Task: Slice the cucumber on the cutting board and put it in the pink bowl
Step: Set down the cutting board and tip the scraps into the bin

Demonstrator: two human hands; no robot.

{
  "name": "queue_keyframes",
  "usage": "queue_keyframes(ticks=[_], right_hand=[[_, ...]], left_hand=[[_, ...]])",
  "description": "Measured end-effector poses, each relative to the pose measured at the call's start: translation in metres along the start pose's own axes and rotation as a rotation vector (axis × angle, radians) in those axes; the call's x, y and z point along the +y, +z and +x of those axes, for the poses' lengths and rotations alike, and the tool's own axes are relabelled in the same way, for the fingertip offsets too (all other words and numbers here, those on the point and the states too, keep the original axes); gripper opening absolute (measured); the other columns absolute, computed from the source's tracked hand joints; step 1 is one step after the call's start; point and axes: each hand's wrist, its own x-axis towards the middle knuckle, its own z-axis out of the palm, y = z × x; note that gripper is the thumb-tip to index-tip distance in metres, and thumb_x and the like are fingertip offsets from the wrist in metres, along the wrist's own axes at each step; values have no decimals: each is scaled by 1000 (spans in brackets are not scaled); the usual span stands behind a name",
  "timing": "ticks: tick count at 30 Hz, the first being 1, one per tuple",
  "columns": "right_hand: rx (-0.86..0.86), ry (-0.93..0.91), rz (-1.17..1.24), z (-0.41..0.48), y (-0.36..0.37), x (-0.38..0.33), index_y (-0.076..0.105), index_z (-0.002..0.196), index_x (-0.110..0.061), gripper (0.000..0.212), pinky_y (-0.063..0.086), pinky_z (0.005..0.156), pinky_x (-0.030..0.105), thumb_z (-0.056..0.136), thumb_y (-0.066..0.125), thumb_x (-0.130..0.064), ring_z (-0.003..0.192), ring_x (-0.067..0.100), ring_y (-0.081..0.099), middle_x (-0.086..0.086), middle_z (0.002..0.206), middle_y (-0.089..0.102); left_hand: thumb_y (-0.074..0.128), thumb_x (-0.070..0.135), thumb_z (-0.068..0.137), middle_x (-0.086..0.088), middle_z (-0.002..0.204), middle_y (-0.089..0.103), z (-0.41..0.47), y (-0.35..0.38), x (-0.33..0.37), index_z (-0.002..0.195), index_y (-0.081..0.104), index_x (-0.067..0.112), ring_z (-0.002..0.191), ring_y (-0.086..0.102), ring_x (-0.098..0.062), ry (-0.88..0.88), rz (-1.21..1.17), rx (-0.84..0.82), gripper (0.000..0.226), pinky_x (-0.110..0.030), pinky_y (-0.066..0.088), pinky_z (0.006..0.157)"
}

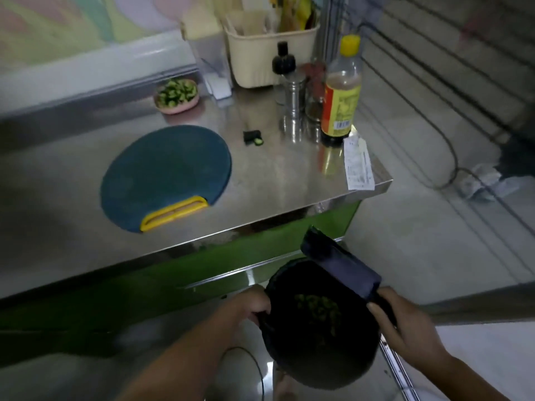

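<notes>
Black bag [289, 357] sits lowest: the left hand [252, 305] grips its rim and the right hand [405, 328] grips a cleaver [338, 264] over it. Well beyond both, the steel table [289, 180] carries the blue cutting board [168, 172], the pink bowl [179, 109] of cucumber slices [176, 94], and a cucumber stub [253, 138].

Glossy steel counter [289, 180]; matt plastic cutting board [165, 175], paper receipt [358, 164]

Layout of the counter [283, 180].
Cutting board [165, 172] at its centre; bowl [179, 109] of cucumber slices [176, 92] behind it; cucumber end [253, 138] to its right; shakers [293, 96] and bottle [341, 94] further right, basket [272, 56] behind them; bin [318, 369] below the front edge, knife [338, 264] above it.
</notes>
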Motion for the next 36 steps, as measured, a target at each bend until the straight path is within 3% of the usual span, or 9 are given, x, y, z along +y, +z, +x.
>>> queue_keyframes(ticks=[3,5,8,12,15,19,23,30,36], right_hand=[[44,-8,24,28,-24,-53,52,101,-17,51,42,58,30,89,28,-60,65,23,62,-2,73,58],[69,8,66,54,-33,-81,54,106,-13,53,46,60,37,92,33,-60,71,29,61,2,77,59],[112,21,91,112,-37,-110,56,107,-4,26,41,64,35,95,50,-26,83,34,60,16,92,62],[50,104,90,205,-22,-129,55,113,-1,24,33,70,30,96,50,-18,98,34,55,20,108,56],[63,174,24,267,-8,-138,54,116,-3,26,41,78,36,94,50,-17,102,37,56,21,111,59],[92,173,-58,330,0,-149,59,110,-4,25,46,86,39,92,49,-18,103,35,56,19,110,62],[56,176,-124,371,4,-150,59,110,-4,24,46,86,38,94,50,-19,104,35,58,19,110,62],[-43,82,-158,403,-4,-149,62,105,0,23,43,80,33,93,53,-17,99,34,58,21,107,61],[-90,-3,-266,396,-6,-152,61,103,-2,23,49,84,41,91,51,-19,98,36,58,19,109,59]], left_hand=[[54,-1,86,-1,71,54,-46,-23,2,70,49,15,102,64,-30,2,6,9,23,-15,48,45],[56,-1,84,-3,73,56,-62,-39,-2,72,53,12,91,66,-27,22,49,14,18,-16,48,47],[59,-1,78,-9,87,59,-77,-61,-6,82,60,7,83,58,-22,43,103,43,9,-26,45,61],[55,-5,79,-4,73,56,-88,-86,-9,76,57,9,62,56,-18,14,76,59,14,-18,44,39],[53,-6,80,-4,77,56,-86,-102,-16,97,57,9,61,55,-15,2,52,53,23,-19,46,39],[55,-3,80,-10,98,59,-77,-120,-29,116,57,1,84,62,-24,-8,48,61,37,-27,50,60],[51,-7,80,-9,105,58,-71,-133,-36,125,51,9,78,59,-17,-1,-36,57,47,-23,51,56],[53,-2,81,-13,116,62,-59,-140,-41,123,55,7,101,61,-26,-25,-59,16,44,-36,53,82],[53,-3,81,-15,116,62,-59,-140,-35,122,55,6,98,63,-27,-30,-113,-29,42,-36,55,77]])
